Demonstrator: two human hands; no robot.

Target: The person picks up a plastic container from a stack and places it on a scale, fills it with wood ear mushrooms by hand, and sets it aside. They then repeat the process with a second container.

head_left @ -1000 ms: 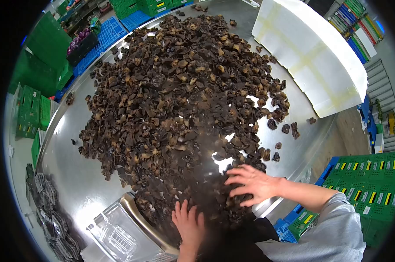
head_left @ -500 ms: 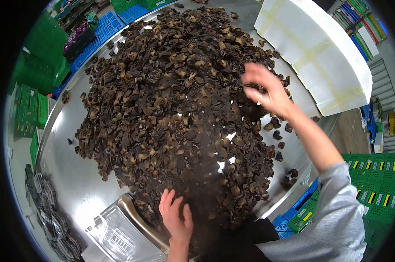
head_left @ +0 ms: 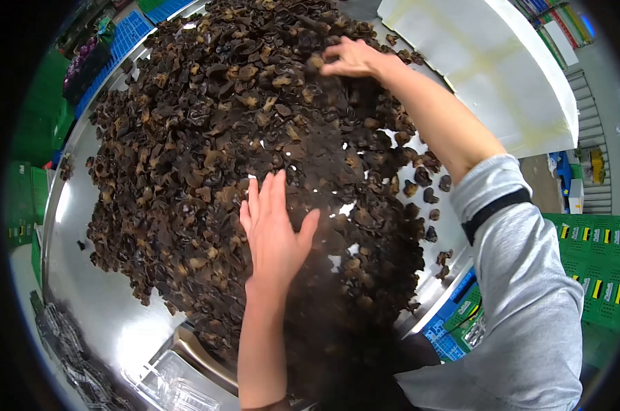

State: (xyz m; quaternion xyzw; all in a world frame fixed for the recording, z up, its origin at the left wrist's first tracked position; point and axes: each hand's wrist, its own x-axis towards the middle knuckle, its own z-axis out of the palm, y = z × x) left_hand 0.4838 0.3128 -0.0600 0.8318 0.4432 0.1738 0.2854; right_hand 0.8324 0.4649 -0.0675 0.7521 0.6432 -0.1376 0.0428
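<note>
A wide heap of dark brown wood ear mushrooms (head_left: 207, 130) covers most of the round metal table (head_left: 111, 281). My left hand (head_left: 272, 229) is open over the middle of the heap, palm down, fingers stretched forward and thumb apart. At the far right part of the heap, my right hand (head_left: 354, 58) reaches in with curved fingers. A blurred light-brown wood ear mushroom (head_left: 315, 63) shows between its thumb and fingertips. Bits of bright metal show through gaps in the heap.
A white taped foam board (head_left: 502, 75) stands along the right rim. Clear plastic trays (head_left: 180, 383) sit at the lower left beside a tan curved edge (head_left: 204, 359). Green crates (head_left: 594, 264) are stacked at right. Several loose mushrooms (head_left: 430, 195) lie right of the heap.
My left hand has moved forward from the near edge onto the heap's middle. My right hand has shifted left and farther out, onto a mushroom. The view has also shifted.
</note>
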